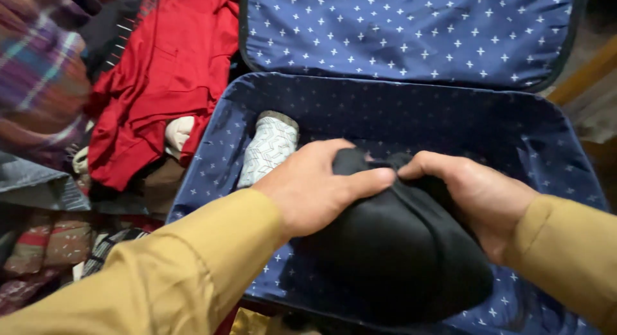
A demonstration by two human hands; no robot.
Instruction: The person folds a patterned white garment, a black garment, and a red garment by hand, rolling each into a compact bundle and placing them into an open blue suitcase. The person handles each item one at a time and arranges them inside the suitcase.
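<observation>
- Only 1 view exists, from the head of the person, so no second view shares the scene.
- It looks down and forward into an open blue suitcase [212,149].
- It is close, with both forearms entering from below.

bundle [392,258] in suitcase [546,136], clothes [160,78] left

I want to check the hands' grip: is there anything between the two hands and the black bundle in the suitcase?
Nothing visible. The left hand and right hand both rest directly on the black bundle, inside the blue suitcase. The white roll lies apart, toward the far left corner.
</observation>
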